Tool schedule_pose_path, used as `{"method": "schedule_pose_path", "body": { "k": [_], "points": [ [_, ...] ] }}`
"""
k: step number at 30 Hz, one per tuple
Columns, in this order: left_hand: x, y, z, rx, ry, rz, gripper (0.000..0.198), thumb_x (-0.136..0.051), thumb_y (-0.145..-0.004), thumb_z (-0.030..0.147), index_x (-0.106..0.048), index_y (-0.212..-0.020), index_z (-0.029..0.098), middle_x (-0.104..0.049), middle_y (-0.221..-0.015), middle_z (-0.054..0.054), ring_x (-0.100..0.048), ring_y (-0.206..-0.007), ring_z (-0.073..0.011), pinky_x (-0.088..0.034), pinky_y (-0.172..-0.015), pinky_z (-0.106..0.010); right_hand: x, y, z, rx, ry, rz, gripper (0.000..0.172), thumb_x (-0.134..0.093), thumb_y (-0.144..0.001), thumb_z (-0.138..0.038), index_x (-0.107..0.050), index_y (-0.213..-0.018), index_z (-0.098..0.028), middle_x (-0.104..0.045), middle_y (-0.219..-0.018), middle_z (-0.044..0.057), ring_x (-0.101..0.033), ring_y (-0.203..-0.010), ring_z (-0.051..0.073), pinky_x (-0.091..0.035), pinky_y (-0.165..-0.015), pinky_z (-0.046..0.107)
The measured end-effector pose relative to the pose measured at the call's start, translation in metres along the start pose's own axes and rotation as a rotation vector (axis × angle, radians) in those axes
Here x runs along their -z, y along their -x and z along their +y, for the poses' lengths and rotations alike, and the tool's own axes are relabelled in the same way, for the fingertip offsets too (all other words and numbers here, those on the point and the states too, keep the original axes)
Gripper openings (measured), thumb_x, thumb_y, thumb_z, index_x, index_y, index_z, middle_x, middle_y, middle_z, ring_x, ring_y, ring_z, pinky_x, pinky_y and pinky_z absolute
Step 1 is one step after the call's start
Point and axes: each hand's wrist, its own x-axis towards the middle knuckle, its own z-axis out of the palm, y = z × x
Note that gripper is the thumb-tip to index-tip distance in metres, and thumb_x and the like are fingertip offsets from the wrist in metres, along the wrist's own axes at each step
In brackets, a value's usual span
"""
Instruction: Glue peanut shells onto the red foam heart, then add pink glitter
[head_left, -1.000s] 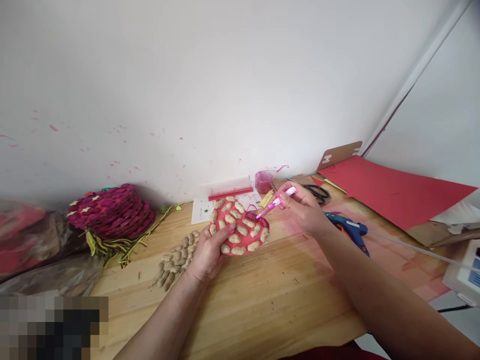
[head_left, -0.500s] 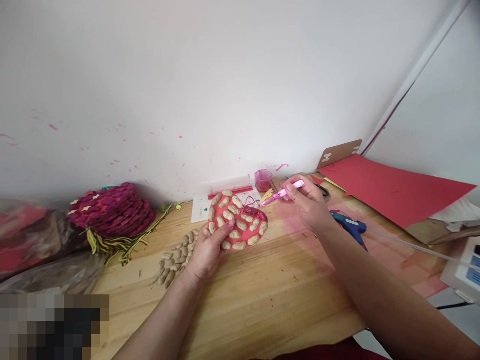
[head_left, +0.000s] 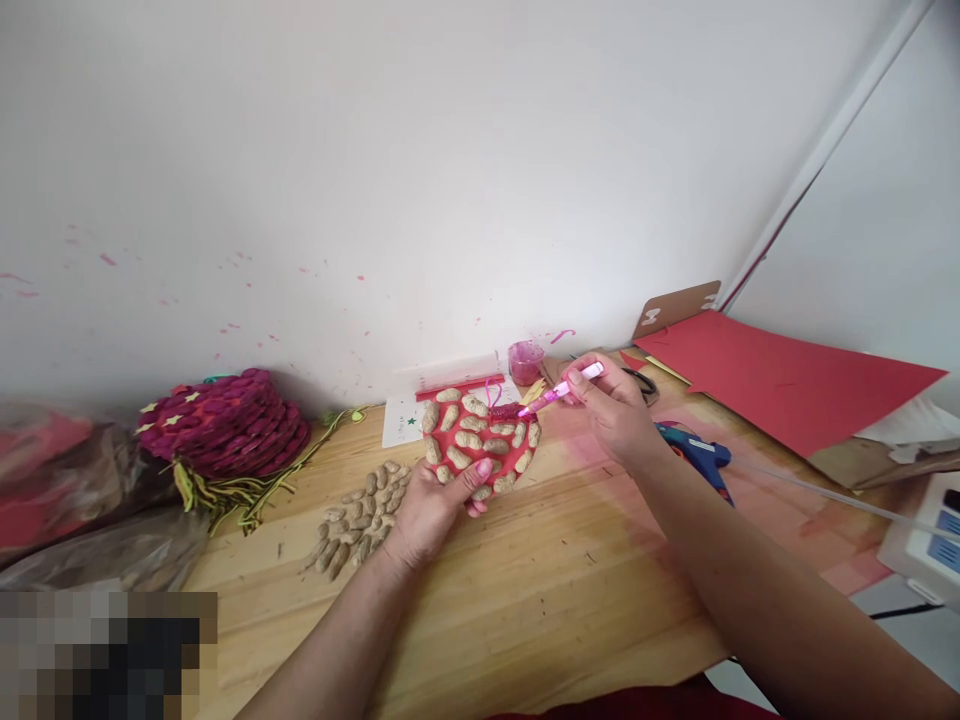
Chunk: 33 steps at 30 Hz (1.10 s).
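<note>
A round red piece (head_left: 508, 458) covered with peanuts is held up over the wooden table by my left hand (head_left: 442, 505), its thumb pressed on the front. Near the top of the piece, one or two peanuts are painted magenta, beside a pink loop. Between the thumb and fingers of my right hand (head_left: 611, 405) is a brush (head_left: 559, 390) with a whitish-pink handle. Its magenta-stained tip touches the painted peanut area. A small cup of magenta paint (head_left: 525, 362) stands just behind, by the wall.
Loose peanuts (head_left: 360, 520) lie left of my left hand. Farther left is a stack of magenta pieces (head_left: 225, 425) with yellow-green tassels. At right are a blue glue gun (head_left: 697, 458), dark-handled scissors (head_left: 641, 383) and red sheets (head_left: 787, 375).
My left hand has turned the peanut piece and shifted slightly right, its thumb now lower on it. The brush tip has moved slightly within the magenta area.
</note>
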Motion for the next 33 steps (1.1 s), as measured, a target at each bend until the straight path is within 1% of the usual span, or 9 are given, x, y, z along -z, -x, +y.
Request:
{"method": "schedule_pose_path", "body": {
  "k": [2, 4, 9, 11, 15, 17, 20, 25, 33],
  "points": [
    [0.000, 0.001, -0.002, 0.000, -0.018, 0.001, 0.041, -0.084, -0.075, 0.052, -0.070, -0.080, 0.014, -0.068, -0.065, -0.004, -0.057, -0.048, -0.0112, -0.049, -0.045, -0.022, 0.000, 0.000, 0.000, 0.014, 0.029, -0.003, 0.033, -0.076, -0.082, -0.054, -0.062, -0.083, -0.024, -0.057, -0.072, -0.002, -0.051, -0.067, 0.016, -0.043, -0.065, 0.032],
    [0.001, 0.000, -0.004, -0.003, -0.043, 0.011, 0.043, -0.082, -0.076, 0.055, -0.069, -0.075, 0.014, -0.065, -0.060, -0.003, -0.054, -0.046, -0.0106, -0.047, -0.043, -0.021, 0.001, 0.000, -0.001, 0.027, 0.058, -0.008, 0.033, -0.075, -0.084, -0.054, -0.062, -0.083, -0.024, -0.057, -0.072, -0.002, -0.051, -0.067, 0.016, -0.043, -0.065, 0.032],
    [0.001, -0.001, -0.001, 0.016, -0.134, 0.068, 0.042, -0.084, -0.073, 0.054, -0.071, -0.077, 0.014, -0.066, -0.061, -0.002, -0.051, -0.045, -0.0086, -0.045, -0.040, -0.019, 0.003, 0.002, -0.005, 0.077, 0.116, -0.001, 0.030, -0.073, -0.087, -0.052, -0.061, -0.085, -0.024, -0.055, -0.072, -0.003, -0.049, -0.068, 0.016, -0.042, -0.067, 0.031],
    [0.001, -0.001, 0.001, 0.030, -0.147, 0.093, 0.044, -0.085, -0.071, 0.055, -0.070, -0.073, 0.014, -0.065, -0.058, -0.002, -0.050, -0.043, -0.0083, -0.044, -0.038, -0.019, 0.003, 0.004, -0.007, 0.092, 0.121, -0.005, 0.029, -0.071, -0.089, -0.052, -0.060, -0.086, -0.024, -0.055, -0.071, -0.003, -0.049, -0.068, 0.016, -0.041, -0.066, 0.031],
    [-0.001, -0.002, 0.001, 0.066, -0.108, 0.115, 0.048, -0.085, -0.068, 0.059, -0.065, -0.066, 0.015, -0.059, -0.049, 0.000, -0.045, -0.035, -0.0074, -0.035, -0.032, -0.018, 0.002, 0.007, -0.007, 0.134, 0.257, -0.077, 0.025, -0.066, -0.093, -0.047, -0.060, -0.085, -0.024, -0.055, -0.073, -0.002, -0.048, -0.067, 0.016, -0.040, -0.064, 0.031],
    [-0.001, -0.003, 0.000, 0.092, -0.060, 0.125, 0.048, -0.086, -0.068, 0.058, -0.066, -0.068, 0.015, -0.060, -0.050, 0.000, -0.046, -0.034, -0.0075, -0.033, -0.031, -0.018, 0.001, 0.009, -0.005, 0.193, 0.347, -0.035, 0.021, -0.064, -0.095, -0.044, -0.060, -0.090, -0.024, -0.057, -0.078, 0.000, -0.051, -0.071, 0.017, -0.041, -0.065, 0.032],
    [-0.001, -0.004, -0.001, 0.117, 0.000, 0.143, 0.047, -0.086, -0.068, 0.057, -0.065, -0.068, 0.015, -0.062, -0.052, -0.001, -0.047, -0.034, -0.0073, -0.032, -0.032, -0.018, 0.002, 0.010, -0.004, 0.252, 0.346, 0.059, 0.017, -0.062, -0.097, -0.041, -0.059, -0.094, -0.025, -0.058, -0.081, 0.000, -0.053, -0.073, 0.018, -0.044, -0.069, 0.033],
    [-0.003, -0.005, 0.001, 0.119, 0.104, 0.149, 0.044, -0.088, -0.068, 0.053, -0.068, -0.076, 0.014, -0.065, -0.056, -0.001, -0.049, -0.035, -0.0069, -0.030, -0.030, -0.016, 0.004, 0.011, -0.006, 0.239, 0.370, -0.002, 0.016, -0.062, -0.097, -0.039, -0.058, -0.091, -0.025, -0.058, -0.081, 0.000, -0.053, -0.072, 0.018, -0.040, -0.065, 0.032],
    [-0.001, -0.006, -0.001, 0.127, 0.119, 0.170, 0.044, -0.089, -0.066, 0.051, -0.067, -0.074, 0.014, -0.064, -0.055, 0.000, -0.050, -0.034, -0.0071, -0.029, -0.030, -0.015, 0.002, 0.011, -0.007, 0.197, 0.404, -0.073, 0.017, -0.060, -0.097, -0.040, -0.058, -0.090, -0.025, -0.059, -0.081, 0.001, -0.053, -0.072, 0.018, -0.040, -0.059, 0.030]
  ]
}}
